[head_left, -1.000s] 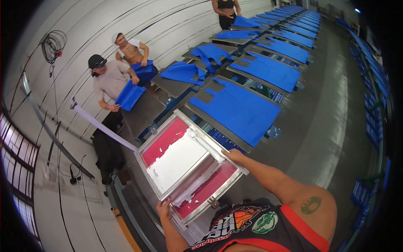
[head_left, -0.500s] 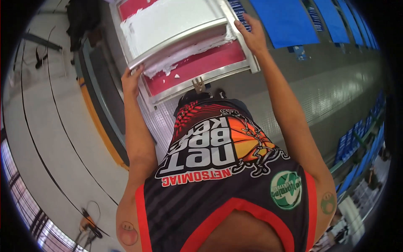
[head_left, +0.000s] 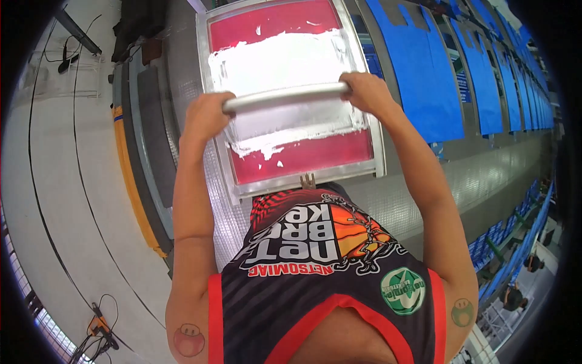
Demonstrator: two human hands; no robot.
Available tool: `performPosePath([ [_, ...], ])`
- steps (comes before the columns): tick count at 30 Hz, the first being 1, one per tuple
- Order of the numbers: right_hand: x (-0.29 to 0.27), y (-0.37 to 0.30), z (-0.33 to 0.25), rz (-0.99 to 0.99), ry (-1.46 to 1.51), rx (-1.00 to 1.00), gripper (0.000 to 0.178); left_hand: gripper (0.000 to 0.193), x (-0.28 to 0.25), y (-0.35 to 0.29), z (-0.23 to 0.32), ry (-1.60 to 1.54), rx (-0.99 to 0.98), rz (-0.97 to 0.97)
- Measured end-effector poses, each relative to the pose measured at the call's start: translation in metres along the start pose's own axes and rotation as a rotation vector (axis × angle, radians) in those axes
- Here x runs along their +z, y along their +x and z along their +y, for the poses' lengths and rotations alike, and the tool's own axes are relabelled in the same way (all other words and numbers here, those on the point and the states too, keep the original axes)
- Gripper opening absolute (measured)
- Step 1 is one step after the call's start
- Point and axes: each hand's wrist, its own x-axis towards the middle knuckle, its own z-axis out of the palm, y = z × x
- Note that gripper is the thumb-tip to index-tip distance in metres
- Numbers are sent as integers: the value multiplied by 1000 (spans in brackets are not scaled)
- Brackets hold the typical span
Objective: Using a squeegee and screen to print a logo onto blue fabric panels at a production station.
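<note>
My left hand (head_left: 209, 115) and my right hand (head_left: 368, 94) are both closed round the ends of a long squeegee (head_left: 288, 97) with a rounded pale handle. It lies crosswise over a silkscreen frame (head_left: 351, 170) with metal rails, in front of my body. Thick white ink (head_left: 273, 60) covers the middle of the screen, beyond the squeegee. Nearer to me a thinner white smear ends in a ragged edge with small drips. Red mesh area (head_left: 303, 162) shows at the near and far ends. The squeegee's blade edge is hard to make out against the white.
A small metal bracket (head_left: 308, 180) sits at the frame's near rail. Blue sheets (head_left: 418, 79) lie in a long row to the right. On the left runs a yellow-edged strip (head_left: 133, 182); cables and an orange device (head_left: 99, 324) rest beyond it. People (head_left: 514, 298) are far right.
My right hand, open beside the frame's right rail before, has closed on the squeegee's right end. My left hand has taken a fuller grip. The whole frame sits lower in view.
</note>
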Motion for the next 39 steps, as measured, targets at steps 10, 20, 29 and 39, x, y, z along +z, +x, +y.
performPosePath([
  [10, 56, 20, 29, 217, -85, -115, 28, 33, 95, 13, -21, 219, 259, 479],
  [20, 23, -80, -4, -16, 3, -42, 21, 25, 51, -80, 26, -60, 18, -95],
  [29, 4, 90, 31, 119, -187, 29, 16, 22, 33, 80, -32, 215, 50, 293],
  [39, 41, -25, 23, 137, -126, 26, 22, 16, 67, -25, 2, 253, 40, 182],
])
